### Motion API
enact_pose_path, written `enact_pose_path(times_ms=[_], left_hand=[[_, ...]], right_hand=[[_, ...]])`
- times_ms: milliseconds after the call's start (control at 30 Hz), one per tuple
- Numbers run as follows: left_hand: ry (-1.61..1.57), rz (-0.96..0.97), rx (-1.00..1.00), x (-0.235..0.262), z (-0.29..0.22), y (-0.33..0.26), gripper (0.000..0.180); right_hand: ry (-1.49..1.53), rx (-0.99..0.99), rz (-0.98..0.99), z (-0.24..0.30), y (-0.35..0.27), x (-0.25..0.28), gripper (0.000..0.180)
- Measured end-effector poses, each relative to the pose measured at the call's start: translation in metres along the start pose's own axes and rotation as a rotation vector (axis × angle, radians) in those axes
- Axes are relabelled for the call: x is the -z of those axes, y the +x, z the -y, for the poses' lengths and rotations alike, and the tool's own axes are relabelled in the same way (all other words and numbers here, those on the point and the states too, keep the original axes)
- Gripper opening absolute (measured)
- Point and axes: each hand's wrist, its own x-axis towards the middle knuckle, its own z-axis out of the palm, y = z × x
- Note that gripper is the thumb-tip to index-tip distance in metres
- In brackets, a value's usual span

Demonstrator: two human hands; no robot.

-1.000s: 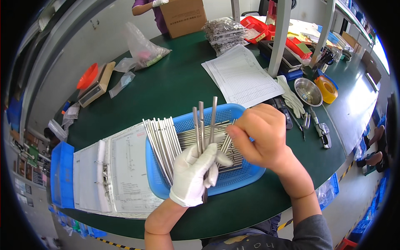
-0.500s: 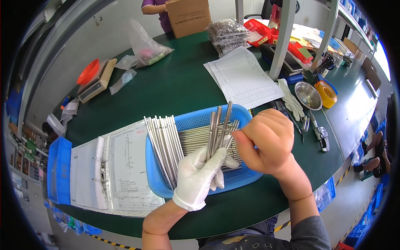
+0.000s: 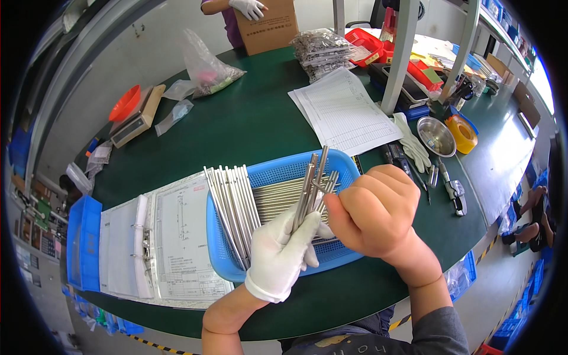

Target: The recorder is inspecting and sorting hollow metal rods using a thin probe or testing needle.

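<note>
My left hand [image 3: 278, 254], in a white glove, is closed around a few shiny metal rods [image 3: 306, 198] that stick up and lean slightly right. My bare right hand [image 3: 378, 207] is curled like a fist, pinching a thin metal pin [image 3: 319, 187] whose tip reaches the held rods near their upper part. The end of the pin inside the fingers is hidden. Both hands are over a blue perforated basket [image 3: 215, 251]. Inside it, several rods [image 3: 231, 204] lean in a row at the left, and more rods [image 3: 275, 198] lie crosswise.
Left of the basket lie an open ring binder [image 3: 145, 236] and a blue bin [image 3: 84, 242]. Paper sheets [image 3: 349, 112], a white glove [image 3: 413, 142], a metal bowl [image 3: 436, 136] and calipers [image 3: 455, 195] are to the right. A co-worker's gloved hand [image 3: 248, 8] touches a cardboard box [image 3: 269, 29].
My right hand has shifted slightly down and left with the pin. The rods in my left hand sit closer together. At the back, the co-worker's gloved hand has come onto the box.
</note>
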Motion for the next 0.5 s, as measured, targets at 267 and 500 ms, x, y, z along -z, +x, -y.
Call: enact_pose_path(times_ms=[267, 500], left_hand=[[0.083, -0.012, -0.154, -0.008, -0.002, -0.006, 0.025], [-0.122, -0.057, -0.029, 0.006, -0.008, 0.006, 0.032]], right_hand=[[0.041, -0.048, 0.05, 0.001, -0.004, -0.011, 0.023], [0.079, 0.045, -0.089, -0.004, -0.005, -0.007, 0.033]])
